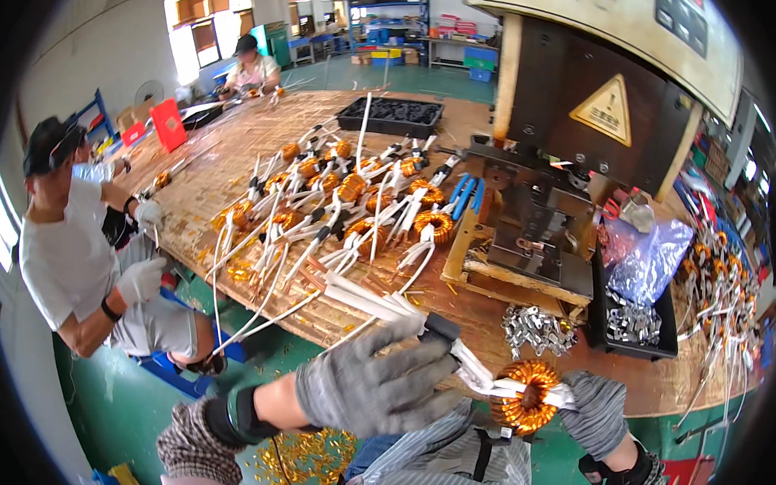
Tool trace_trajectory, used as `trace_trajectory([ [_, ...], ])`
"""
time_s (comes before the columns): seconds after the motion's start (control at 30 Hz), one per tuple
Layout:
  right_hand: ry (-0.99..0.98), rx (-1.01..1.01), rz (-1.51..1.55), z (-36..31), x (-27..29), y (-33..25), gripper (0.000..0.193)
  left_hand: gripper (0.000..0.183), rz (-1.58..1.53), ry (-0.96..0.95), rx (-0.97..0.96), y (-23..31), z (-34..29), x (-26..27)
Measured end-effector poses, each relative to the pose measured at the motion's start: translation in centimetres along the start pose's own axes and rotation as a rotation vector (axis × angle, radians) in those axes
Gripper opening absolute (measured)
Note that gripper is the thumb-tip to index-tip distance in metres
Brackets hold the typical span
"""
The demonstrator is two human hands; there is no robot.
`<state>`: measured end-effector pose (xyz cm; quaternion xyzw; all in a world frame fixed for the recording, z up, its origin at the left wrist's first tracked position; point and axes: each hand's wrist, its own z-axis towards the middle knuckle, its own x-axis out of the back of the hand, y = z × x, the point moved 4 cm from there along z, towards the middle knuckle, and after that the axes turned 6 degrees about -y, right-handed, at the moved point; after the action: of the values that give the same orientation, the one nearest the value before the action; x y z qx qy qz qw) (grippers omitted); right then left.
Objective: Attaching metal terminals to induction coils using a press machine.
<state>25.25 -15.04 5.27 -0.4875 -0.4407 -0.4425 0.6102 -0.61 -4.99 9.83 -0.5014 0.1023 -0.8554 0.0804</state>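
A copper-wound toroidal coil is held in front of me, with white-sleeved leads running up and left through a black sleeve to bare copper ends. My left hand, in a grey glove, lies across these leads, its fingers bent loosely around them; its thumb is hidden. At the coil's right side, my right hand, also gloved, grips the coil by a white-wrapped part. Beyond lies a heap of similar coils with white leads on the wooden table.
A press machine stands right of the heap. Metal terminals lie before it, beside a black bin with a plastic bag. More coils lie far right. One co-worker sits left, another at the back.
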Motion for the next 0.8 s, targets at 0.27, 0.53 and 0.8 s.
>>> trace_trajectory([
  [0.27,0.078,-0.099,0.012,-1.5,-0.2,1.5,0.027,0.051,-1.142,0.252,0.937,-4.5,-4.9,-4.8],
  [0.53,-0.095,-0.069,0.138,-2.1,-3.3,2.8,0.038,0.071,-1.894,0.493,0.682,-7.2,-1.4,-5.7],
  [0.8,-0.511,-0.164,0.982,-1.2,-4.9,2.2,0.035,0.046,-1.851,0.743,0.713,-10.0,-1.0,-5.6],
])
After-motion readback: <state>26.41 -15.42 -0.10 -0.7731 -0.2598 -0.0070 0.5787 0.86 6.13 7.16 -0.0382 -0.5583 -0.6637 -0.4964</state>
